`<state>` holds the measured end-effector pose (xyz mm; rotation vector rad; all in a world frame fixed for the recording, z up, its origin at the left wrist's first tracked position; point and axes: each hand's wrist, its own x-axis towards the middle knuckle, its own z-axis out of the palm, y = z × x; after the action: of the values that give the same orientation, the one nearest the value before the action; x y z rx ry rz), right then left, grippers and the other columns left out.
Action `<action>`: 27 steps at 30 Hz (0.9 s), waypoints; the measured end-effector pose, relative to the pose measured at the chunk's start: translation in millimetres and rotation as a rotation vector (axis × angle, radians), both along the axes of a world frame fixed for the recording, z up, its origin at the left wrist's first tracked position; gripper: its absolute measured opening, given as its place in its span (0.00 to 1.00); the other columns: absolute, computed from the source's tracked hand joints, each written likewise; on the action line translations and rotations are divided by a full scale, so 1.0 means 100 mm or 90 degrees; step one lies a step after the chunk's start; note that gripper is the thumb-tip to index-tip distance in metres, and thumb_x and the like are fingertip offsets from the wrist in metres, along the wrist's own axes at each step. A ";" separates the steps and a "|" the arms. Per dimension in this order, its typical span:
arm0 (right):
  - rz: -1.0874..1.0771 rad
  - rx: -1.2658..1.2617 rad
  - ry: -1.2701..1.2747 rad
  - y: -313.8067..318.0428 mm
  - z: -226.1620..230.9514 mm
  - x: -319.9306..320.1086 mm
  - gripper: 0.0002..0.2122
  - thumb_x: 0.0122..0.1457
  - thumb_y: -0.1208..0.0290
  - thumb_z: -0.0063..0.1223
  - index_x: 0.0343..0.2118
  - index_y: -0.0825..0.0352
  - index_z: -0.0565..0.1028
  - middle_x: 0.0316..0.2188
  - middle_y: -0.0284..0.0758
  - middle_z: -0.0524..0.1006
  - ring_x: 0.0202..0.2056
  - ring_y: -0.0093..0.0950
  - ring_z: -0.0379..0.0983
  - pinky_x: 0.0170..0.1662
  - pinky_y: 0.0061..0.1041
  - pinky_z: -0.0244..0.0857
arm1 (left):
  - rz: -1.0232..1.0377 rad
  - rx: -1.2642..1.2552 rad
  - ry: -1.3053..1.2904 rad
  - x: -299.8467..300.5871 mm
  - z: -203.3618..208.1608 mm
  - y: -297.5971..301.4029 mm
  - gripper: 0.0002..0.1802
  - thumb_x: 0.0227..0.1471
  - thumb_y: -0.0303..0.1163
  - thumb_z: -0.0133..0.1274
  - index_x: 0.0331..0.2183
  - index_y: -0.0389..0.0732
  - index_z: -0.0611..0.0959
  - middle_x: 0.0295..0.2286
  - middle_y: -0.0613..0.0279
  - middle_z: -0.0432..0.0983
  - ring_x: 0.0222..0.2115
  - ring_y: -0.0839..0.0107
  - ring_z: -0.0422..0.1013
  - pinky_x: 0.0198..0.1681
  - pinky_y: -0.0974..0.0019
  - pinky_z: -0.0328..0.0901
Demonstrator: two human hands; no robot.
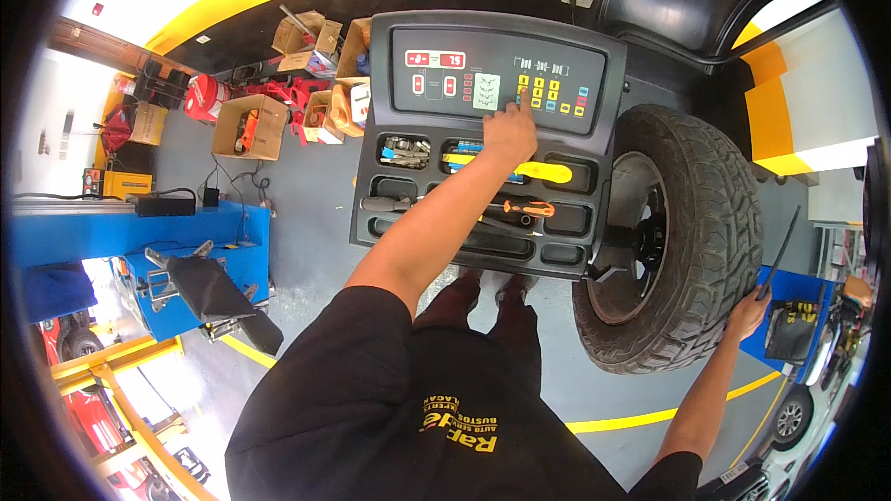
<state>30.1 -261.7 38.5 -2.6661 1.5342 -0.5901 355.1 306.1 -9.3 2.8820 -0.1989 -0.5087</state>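
Note:
My left hand (510, 134) reaches up to the control panel (436, 116) of a wheel balancer. Its index finger is stretched out onto a yellow button, and nothing is held in it. Beneath that arm is the machine's black tool tray (483, 243), with a yellow-handled tool (544, 172) and an orange-handled tool (531, 209). At the right, a large knobbly tyre on its rim (701, 250) is mounted on the machine's shaft. Beside the tyre's outer edge, my right hand (745, 314) is closed around a thin black rod (785, 239) that slants upward.
Small metal wheel weights (406, 152) fill a tray pocket. Cardboard boxes (251, 127) and red gear lie along the back left wall. A blue machine (190, 288) with a black padded arm stands left. The black curved wheel hood (687, 0) is raised behind the tyre. Cars stand at both sides.

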 end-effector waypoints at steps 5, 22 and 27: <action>-0.016 0.016 0.013 0.08 0.01 0.04 0.24 0.74 0.50 0.44 0.67 0.57 0.70 0.56 0.50 0.79 0.56 0.53 0.74 0.56 0.48 0.66 | 0.010 -0.009 0.026 0.01 0.05 0.03 0.47 0.61 0.35 0.50 0.75 0.41 0.49 0.58 0.48 0.73 0.55 0.49 0.76 0.60 0.43 0.67; 0.073 0.037 -0.202 -0.30 1.56 -0.52 0.20 0.75 0.57 0.48 0.59 0.68 0.74 0.36 0.39 0.82 0.33 0.31 0.77 0.41 0.37 0.70 | -0.146 -0.619 0.544 -2.19 0.12 0.28 0.26 0.66 0.42 0.58 0.60 0.38 0.80 0.48 0.55 0.83 0.48 0.67 0.77 0.55 0.61 0.70; 0.114 0.166 -0.332 -0.48 3.55 -1.66 0.18 0.74 0.54 0.51 0.48 0.67 0.78 0.32 0.30 0.78 0.31 0.23 0.71 0.40 0.26 0.67 | -0.195 -0.593 0.660 -2.50 0.46 -0.05 0.30 0.66 0.46 0.57 0.60 0.36 0.79 0.50 0.56 0.83 0.48 0.68 0.77 0.56 0.58 0.69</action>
<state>-135.9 -309.2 393.2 -2.1879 1.1272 -0.9100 105.2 300.7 37.2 1.4558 -0.5137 -1.4028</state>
